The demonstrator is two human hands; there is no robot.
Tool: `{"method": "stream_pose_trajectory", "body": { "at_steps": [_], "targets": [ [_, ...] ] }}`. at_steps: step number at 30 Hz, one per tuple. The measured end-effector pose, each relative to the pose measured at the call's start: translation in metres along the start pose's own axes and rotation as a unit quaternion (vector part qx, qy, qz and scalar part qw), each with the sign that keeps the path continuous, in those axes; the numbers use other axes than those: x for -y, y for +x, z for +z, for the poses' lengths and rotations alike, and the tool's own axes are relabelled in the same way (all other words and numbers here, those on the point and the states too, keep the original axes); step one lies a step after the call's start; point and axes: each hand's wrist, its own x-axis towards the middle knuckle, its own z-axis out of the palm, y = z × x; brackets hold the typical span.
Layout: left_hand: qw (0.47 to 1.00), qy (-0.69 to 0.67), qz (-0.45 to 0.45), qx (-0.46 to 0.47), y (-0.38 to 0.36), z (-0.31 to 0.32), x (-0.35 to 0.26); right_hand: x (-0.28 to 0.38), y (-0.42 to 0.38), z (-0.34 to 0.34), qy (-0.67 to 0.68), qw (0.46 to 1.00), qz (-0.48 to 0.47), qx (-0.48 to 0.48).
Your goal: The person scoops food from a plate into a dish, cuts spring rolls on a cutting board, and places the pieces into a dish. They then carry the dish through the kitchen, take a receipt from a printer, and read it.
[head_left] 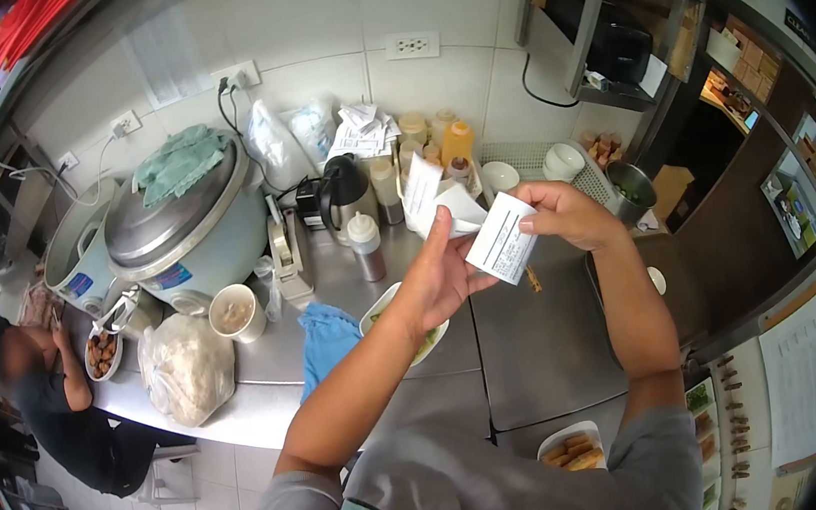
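A printed paper receipt (501, 238) is pinched at its upper right corner between the thumb and fingers of my right hand (570, 219). My left hand (446, 276) is closed on several curled white paper slips (450, 208), its thumb pointing up, and its fingertips reach the lower left edge of the receipt. Below my left wrist, a white dish (372, 321) with green food is partly hidden by my forearm. A blue cloth (327, 343) lies left of that dish. Behind my hands stand a squeeze bottle (365, 247) and a metal jug (350, 201).
A large lidded cooker (172, 216) with a green cloth on it fills the back left. Near it are a filled plastic bag (188, 369) and a tub (236, 313). A person (68, 405) sits at the far left. A pot (630, 191) stands at right.
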Motion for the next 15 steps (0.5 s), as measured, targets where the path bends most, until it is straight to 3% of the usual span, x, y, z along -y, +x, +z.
{"method": "stream_pose_trajectory", "body": {
  "at_steps": [5,10,15],
  "targets": [
    [0.993,-0.092,0.066,-0.029,-0.017,-0.017,0.008,-0.042,0.021,0.014,0.047,0.997,-0.004,0.066],
    [0.973,-0.022,0.155,-0.171,-0.032,-0.048,0.001,-0.067,0.034,0.041,0.045,0.994,-0.076,0.061],
    [0.942,0.023,0.197,-0.272,-0.046,-0.064,-0.007,-0.092,0.042,0.041,0.007,1.000,-0.023,0.008]
  ]
}}
